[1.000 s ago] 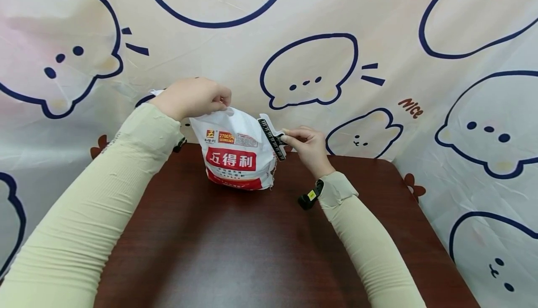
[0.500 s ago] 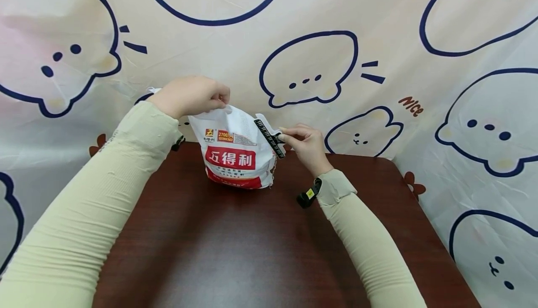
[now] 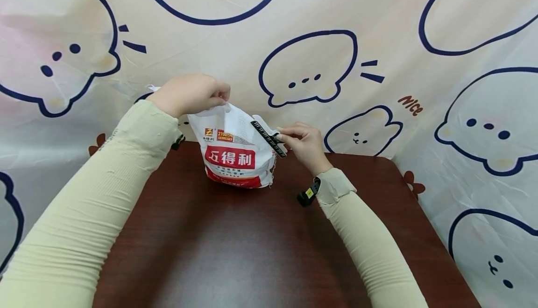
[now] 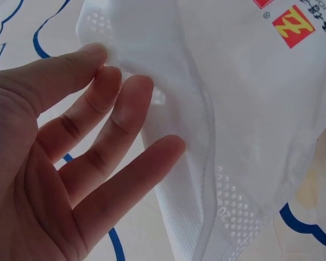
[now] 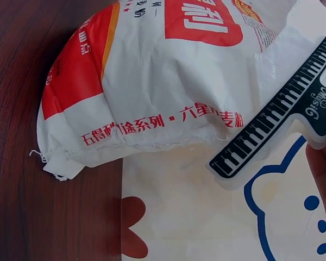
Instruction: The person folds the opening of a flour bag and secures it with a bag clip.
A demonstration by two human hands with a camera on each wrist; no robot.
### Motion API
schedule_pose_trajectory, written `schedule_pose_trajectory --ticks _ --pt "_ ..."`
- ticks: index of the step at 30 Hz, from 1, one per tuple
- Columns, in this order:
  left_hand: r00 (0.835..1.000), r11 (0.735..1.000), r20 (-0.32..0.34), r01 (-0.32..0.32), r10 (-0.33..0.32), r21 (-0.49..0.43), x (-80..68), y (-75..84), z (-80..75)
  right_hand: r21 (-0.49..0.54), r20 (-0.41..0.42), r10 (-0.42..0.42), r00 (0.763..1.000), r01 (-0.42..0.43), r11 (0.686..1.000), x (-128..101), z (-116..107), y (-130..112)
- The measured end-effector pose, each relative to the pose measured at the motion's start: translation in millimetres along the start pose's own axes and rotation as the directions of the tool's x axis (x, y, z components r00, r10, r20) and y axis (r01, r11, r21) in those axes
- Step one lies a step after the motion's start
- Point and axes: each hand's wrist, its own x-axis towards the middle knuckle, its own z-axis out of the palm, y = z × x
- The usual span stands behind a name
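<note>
Left hand (image 3: 191,94): pinches top corner of white-and-red woven flour bag (image 3: 235,151) on dark wooden counter (image 3: 235,242).
Right hand (image 3: 304,144): grips black-toothed translucent sealing clip (image 3: 269,138) at bag's right edge.
Advice: keep top taut; seat clip squarely.

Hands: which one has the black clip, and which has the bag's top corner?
The right hand pinches the black ridged clip against the bag's right edge. The left hand pinches the top corner of the white flour bag, with no tool.

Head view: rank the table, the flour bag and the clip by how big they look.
1. Table, largest by far.
2. Flour bag, held at the top by the left hand.
3. Clip, smallest, pinched by the right hand at the bag's right edge.
</note>
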Motion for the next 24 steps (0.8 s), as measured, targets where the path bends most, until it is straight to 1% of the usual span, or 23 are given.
schedule_pose_trajectory --ticks 3,15,24 --pt "1.000 1.000 -0.011 -0.004 0.004 0.011 0.3 -0.1 0.2 -0.014 0.001 -0.006 1.000 0.006 1.000 0.2 0.6 -0.5" --pt "0.998 0.999 -0.057 -0.014 0.015 0.029 0.9 1.5 0.6 -0.010 0.017 -0.007 1.000 0.007 1.000 0.9 3.1 -1.3" --pt "0.998 1.000 -0.054 -0.009 0.011 0.029 2.2 1.0 0.4 -0.051 0.024 -0.031 0.999 0.032 0.998 3.4 5.0 -4.2"
